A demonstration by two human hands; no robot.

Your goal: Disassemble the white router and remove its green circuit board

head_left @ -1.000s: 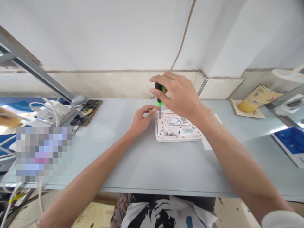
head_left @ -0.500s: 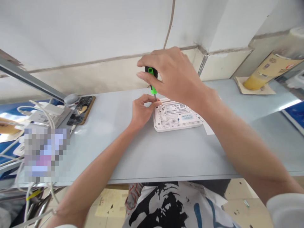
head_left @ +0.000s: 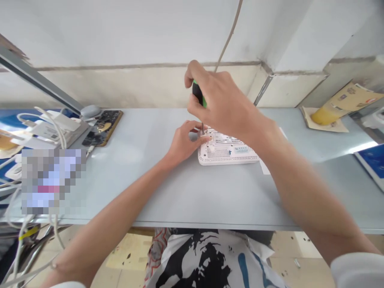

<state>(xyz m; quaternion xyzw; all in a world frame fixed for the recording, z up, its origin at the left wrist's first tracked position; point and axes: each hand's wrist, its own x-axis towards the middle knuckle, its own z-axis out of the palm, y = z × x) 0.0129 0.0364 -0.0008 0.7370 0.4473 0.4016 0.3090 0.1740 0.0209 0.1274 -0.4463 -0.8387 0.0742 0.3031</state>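
A white perforated device (head_left: 222, 157) with printed labels lies flat on the grey table (head_left: 156, 196). My right hand (head_left: 222, 100) is wrapped round a black and green screwdriver (head_left: 197, 93), held upright with its shaft pointing down at the device's far left corner. My left hand (head_left: 186, 141) is at that corner, thumb on the device's top and fingers near the shaft tip; whether the fingertips pinch the shaft or only the device is hard to tell. My right wrist and hand cover the device's far right part.
A dark patterned phone (head_left: 103, 128) lies at the left, beside white adapters and cables (head_left: 49, 130). A blurred-out screen (head_left: 54, 180) is nearer. At the right back stands a cup of yellow drink (head_left: 324, 114). White paper (head_left: 265, 168) shows beside the device.
The view has shifted slightly. My right fingers have changed their hold on the screwdriver handle, covering more of its green part. My left hand remains at the device's corner.
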